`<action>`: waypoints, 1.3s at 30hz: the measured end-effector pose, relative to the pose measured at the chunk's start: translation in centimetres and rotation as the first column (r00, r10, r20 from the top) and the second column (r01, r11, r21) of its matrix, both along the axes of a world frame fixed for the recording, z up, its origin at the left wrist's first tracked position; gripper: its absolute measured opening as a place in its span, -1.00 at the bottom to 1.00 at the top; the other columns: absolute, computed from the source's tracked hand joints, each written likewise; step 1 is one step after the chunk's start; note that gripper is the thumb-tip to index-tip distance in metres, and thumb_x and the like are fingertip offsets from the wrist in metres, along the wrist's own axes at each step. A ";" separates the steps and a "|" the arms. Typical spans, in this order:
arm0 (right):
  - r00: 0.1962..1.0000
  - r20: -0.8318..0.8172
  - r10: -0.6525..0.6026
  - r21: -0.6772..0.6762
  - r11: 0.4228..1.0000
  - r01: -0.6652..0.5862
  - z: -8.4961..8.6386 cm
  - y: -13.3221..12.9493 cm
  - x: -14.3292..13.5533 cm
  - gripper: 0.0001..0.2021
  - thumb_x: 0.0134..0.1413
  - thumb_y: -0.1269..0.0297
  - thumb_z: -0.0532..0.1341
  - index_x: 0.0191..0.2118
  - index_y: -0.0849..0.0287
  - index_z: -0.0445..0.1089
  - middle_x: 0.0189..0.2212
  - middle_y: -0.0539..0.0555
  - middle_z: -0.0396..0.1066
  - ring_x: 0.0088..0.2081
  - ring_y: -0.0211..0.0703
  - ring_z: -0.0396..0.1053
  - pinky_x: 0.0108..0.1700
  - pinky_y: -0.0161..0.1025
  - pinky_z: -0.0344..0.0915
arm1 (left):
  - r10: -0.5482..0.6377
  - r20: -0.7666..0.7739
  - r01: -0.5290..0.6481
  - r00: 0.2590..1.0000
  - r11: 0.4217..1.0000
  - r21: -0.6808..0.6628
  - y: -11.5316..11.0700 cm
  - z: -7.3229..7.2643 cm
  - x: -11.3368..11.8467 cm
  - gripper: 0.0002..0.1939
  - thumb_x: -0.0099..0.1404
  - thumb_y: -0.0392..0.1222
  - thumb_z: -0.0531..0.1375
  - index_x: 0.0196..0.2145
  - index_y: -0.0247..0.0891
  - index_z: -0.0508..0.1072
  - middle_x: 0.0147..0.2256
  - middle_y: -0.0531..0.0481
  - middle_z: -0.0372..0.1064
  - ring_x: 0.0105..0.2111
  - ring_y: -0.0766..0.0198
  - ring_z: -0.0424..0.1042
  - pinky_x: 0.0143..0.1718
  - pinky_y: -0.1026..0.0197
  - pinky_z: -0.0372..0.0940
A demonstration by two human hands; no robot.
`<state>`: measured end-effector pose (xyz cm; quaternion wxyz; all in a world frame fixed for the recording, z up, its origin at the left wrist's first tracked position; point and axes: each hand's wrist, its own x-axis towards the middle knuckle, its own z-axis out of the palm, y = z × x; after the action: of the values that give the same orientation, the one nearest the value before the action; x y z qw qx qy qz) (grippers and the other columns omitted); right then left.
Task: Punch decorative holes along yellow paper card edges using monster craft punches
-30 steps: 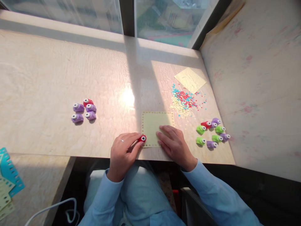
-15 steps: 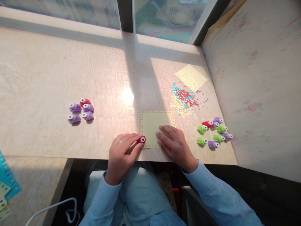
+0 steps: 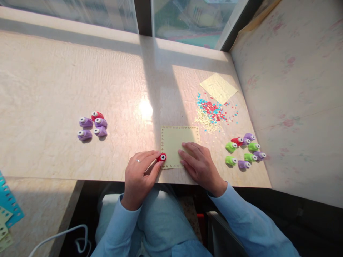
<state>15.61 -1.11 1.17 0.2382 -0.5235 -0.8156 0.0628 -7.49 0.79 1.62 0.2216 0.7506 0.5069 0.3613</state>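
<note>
A pale yellow sheet of paper (image 3: 173,142) lies at the table's front edge, small punched holes running along its borders. My left hand (image 3: 140,175) is closed on a small red craft punch (image 3: 161,157), pinched between thumb and fingers at the sheet's lower left edge. Whether the paper is inside the punch's slot is hard to make out. My right hand (image 3: 199,164) rests flat on the right part of the sheet, fingers stretched out, covering its lower right corner.
Several purple punches (image 3: 100,132) and a red one stand at left. At right are green, purple and red punches (image 3: 250,157). Behind the sheet lie scattered paper bits (image 3: 211,110) and another yellow sheet (image 3: 218,87). Blue punched paper (image 3: 12,203) sits lower left.
The red punch has shifted very slightly up along the sheet's left edge with my left hand. My right hand stays on the paper.
</note>
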 end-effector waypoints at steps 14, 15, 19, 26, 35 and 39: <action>0.983 -0.166 -0.078 0.013 0.997 0.081 0.3 -0.2 0.5 -0.73 0.29 0.29 0.13 0.06 0.10 0.41 0.09 0.19 0.34 0.12 -0.02 0.31 0.12 0.01 0.31 | 0.039 0.079 -0.036 0.996 0.998 -0.043 -0.3 -0.3 -0.1 -0.77 0.28 -0.17 0.28 -0.09 -0.15 0.52 -0.10 -0.05 0.52 -0.07 0.13 0.47 -0.02 0.02 0.40; 0.978 -0.187 -0.091 0.012 0.995 0.095 0.4 -0.2 0.5 -0.74 0.29 0.29 0.13 0.05 0.10 0.41 0.08 0.19 0.35 0.10 -0.03 0.32 0.11 0.00 0.32 | 0.061 0.122 -0.052 0.991 0.996 -0.073 -0.4 -0.3 -0.1 -0.75 0.28 -0.16 0.28 -0.07 -0.16 0.51 -0.08 -0.06 0.50 -0.05 0.13 0.47 -0.01 0.01 0.41; 0.964 -0.244 -0.105 0.021 0.993 0.114 0.6 -0.2 0.6 -0.76 0.30 0.31 0.13 0.02 0.12 0.42 0.03 0.18 0.38 0.06 -0.06 0.34 0.08 -0.03 0.33 | 0.185 0.317 -0.106 0.930 0.962 -0.251 -0.5 0.2 -0.1 -0.71 0.29 -0.13 0.27 -0.04 -0.23 0.50 -0.07 -0.10 0.47 -0.10 0.18 0.48 -0.06 0.11 0.44; 0.930 -0.346 -0.122 0.016 0.991 0.136 0.5 -0.1 0.7 -0.79 0.30 0.34 0.13 -0.01 0.13 0.42 -0.03 0.15 0.43 0.01 -0.09 0.38 0.04 -0.05 0.34 | 0.415 0.414 -0.169 0.810 0.842 -0.513 1.3 1.7 -0.1 -0.73 0.19 -0.02 0.32 -0.32 -0.30 0.46 -0.47 0.03 0.40 -0.54 0.37 0.37 -0.55 0.33 0.30; 0.870 -0.451 -0.200 -0.032 0.978 0.208 0.0 0.0 1.0 -0.79 0.32 0.23 0.11 -0.09 0.13 0.45 -0.12 0.10 0.48 -0.04 -0.12 0.41 0.03 -0.10 0.35 | 0.183 0.283 0.066 0.941 0.723 -0.687 4.1 2.9 0.1 -0.45 0.11 0.16 0.31 -0.66 -0.28 0.17 -0.68 0.12 0.07 -0.64 0.46 0.09 -0.62 0.36 -0.04; 0.831 -0.499 -0.246 -0.085 0.968 0.236 -0.1 0.1 1.0 -0.75 0.33 0.15 0.10 -0.12 0.15 0.47 -0.16 0.10 0.49 -0.06 -0.12 0.41 0.02 -0.11 0.34 | 0.167 0.266 0.086 0.949 0.676 -0.732 4.6 3.1 0.5 -0.39 0.02 0.23 0.35 -0.67 -0.27 0.12 -0.68 0.15 0.00 -0.64 0.48 0.00 -0.63 0.34 -0.13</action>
<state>16.65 -0.96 1.06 0.4445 -0.5894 -0.6514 0.1751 -6.95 5.38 4.70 0.5733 0.5194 0.5842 0.2454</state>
